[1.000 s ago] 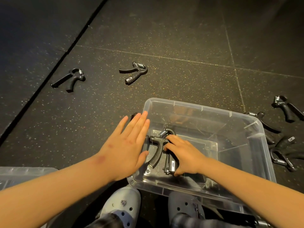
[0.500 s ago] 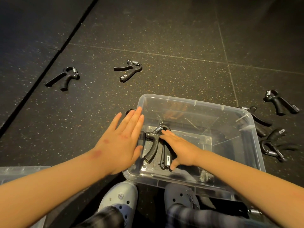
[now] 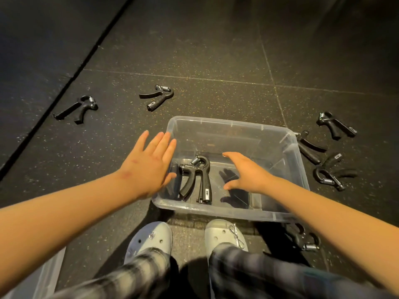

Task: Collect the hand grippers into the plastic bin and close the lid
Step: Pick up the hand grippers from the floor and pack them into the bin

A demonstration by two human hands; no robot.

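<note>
Left grip (image 3: 149, 167): released, fingers straight, at the bin (image 3: 233, 123) wall. Right grip (image 3: 246, 173): released, empty, over the bin. One hand gripper (image 3: 195, 179) lies inside.

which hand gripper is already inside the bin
The hand gripper on the bottom of the plastic bin, between the left hand and right hand; all the others lie outside on the floor.

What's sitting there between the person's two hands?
One black hand gripper, lying flat in the clear plastic bin, between the left hand and the right hand; the head view shows it.
</note>
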